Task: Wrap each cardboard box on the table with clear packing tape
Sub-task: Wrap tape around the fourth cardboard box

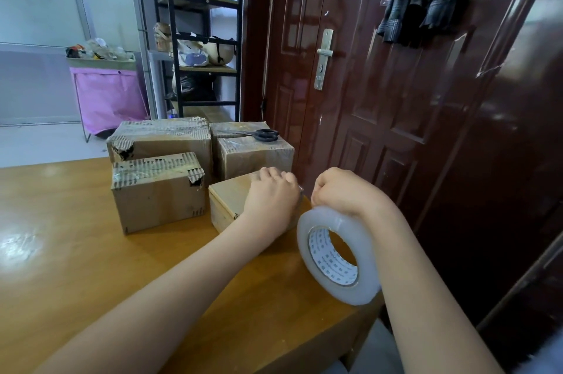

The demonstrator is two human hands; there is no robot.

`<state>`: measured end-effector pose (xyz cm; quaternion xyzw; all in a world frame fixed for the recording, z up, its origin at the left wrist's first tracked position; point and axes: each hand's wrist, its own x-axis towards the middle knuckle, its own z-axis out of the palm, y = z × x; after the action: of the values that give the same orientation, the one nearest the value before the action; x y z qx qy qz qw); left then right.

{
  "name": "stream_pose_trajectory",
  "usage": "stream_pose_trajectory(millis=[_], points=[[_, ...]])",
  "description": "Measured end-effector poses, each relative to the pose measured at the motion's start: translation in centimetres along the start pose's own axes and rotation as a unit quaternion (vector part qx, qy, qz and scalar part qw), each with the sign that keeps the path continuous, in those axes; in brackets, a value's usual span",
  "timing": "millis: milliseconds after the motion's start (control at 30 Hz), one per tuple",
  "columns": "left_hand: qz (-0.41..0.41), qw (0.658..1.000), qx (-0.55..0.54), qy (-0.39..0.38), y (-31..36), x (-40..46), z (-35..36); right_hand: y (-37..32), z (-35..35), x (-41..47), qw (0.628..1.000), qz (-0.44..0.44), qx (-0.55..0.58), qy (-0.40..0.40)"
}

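Table [76, 252] right edge: my left hand [271, 197] flat on small box [227, 200] | right hand [341, 191] curled, grip unclear; tape roll [332, 255] round wrist | scissors [262, 134] atop far-right box [253, 154]

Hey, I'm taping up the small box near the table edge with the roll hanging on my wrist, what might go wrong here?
1. The tape roll hangs round your right wrist over the table edge; it may swing and tug the strip crooked.
2. The small box sits near that edge, steadied only by your left hand; a hard pull might slide it off.
3. The scissors lie on the far box, an awkward reach while holding tape.
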<state>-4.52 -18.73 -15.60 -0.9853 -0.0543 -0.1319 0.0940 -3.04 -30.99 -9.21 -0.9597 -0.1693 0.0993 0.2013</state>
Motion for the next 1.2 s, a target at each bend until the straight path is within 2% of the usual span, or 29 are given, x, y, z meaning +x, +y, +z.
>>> stream_pose_trajectory(millis=[33, 67, 100, 133, 167, 200, 233, 300, 467, 533, 600, 700, 800, 900, 1000, 1100, 1200], points=[[0.007, 0.998, -0.062, -0.019, -0.6, -0.1, -0.5, 0.0, 0.0, 0.0, 1.0, -0.002, -0.001, -0.001], [-0.005, 0.982, -0.183, -0.042, -1.6, -0.2, -1.6, 0.0, 0.0, -0.1, 1.0, -0.004, 0.002, -0.002], [-0.026, 0.944, -0.321, -0.067, -2.7, -0.3, -2.9, 0.1, 0.0, -0.1, 1.0, -0.007, 0.005, -0.003], [-0.051, 0.899, -0.431, -0.061, -3.9, -0.5, -4.3, 0.1, -0.1, -0.2, 1.0, -0.009, 0.008, -0.004], [-0.072, 0.87, -0.487, -0.015, -5.1, -0.7, -5.4, 0.1, -0.1, -0.3, 1.0, -0.01, 0.01, -0.005], [-0.086, 0.858, -0.505, 0.044, -6.2, -1.2, -6.2, 0.1, -0.1, -0.4, 1.0, -0.011, 0.01, -0.005], [-0.087, 0.85, -0.512, 0.093, -7.1, -1.9, -6.5, 0.1, -0.1, -0.4, 1.0, -0.013, 0.011, -0.006], [-0.056, 0.84, -0.523, 0.13, -7.8, -4.1, -6.1, 0.2, -0.1, -0.6, 1.0, -0.015, 0.012, -0.004], [0.022, 0.889, -0.423, 0.172, -8.6, -8.3, -0.7, 0.3, -0.1, -1.1, 0.999, -0.023, 0.021, 0.009], [0.008, 0.898, -0.399, 0.185, -8.6, -9.6, 1.2, 0.3, 0.0, -1.3, 0.999, -0.028, 0.025, 0.012], [-0.037, 0.89, -0.416, 0.181, -7.9, -10.6, 2.4, 0.3, 0.0, -1.5, 0.999, -0.03, 0.028, 0.014], [-0.09, 0.892, -0.42, 0.138, -6.4, -10.9, 3.5, 0.5, 0.0, -1.7, 0.999, -0.033, 0.033, 0.019], [-0.134, 0.867, -0.47, 0.098, -6.1, -10.1, 4.2, 0.7, 0.0, -2.0, 0.999, -0.036, 0.034, 0.021], [-0.152, 0.817, -0.548, 0.093, -6.3, -9.3, 4.5, 0.8, 0.0, -2.3, 0.998, -0.04, 0.034, 0.025], [-0.155, 0.795, -0.579, 0.093, -6.3, -8.7, 4.4, 0.9, 0.0, -2.3, 0.998, -0.041, 0.036, 0.024], [-0.128, 0.805, -0.566, 0.124, -6.5, -8.4, 4.4, 0.8, 0.0, -2.2, 0.998, -0.041, 0.039, 0.024], [-0.05, 0.843, -0.51, 0.165, -7.3, -8.4, 4.2, 0.8, 0.0, -1.9, 0.998, -0.037, 0.037, 0.022]])
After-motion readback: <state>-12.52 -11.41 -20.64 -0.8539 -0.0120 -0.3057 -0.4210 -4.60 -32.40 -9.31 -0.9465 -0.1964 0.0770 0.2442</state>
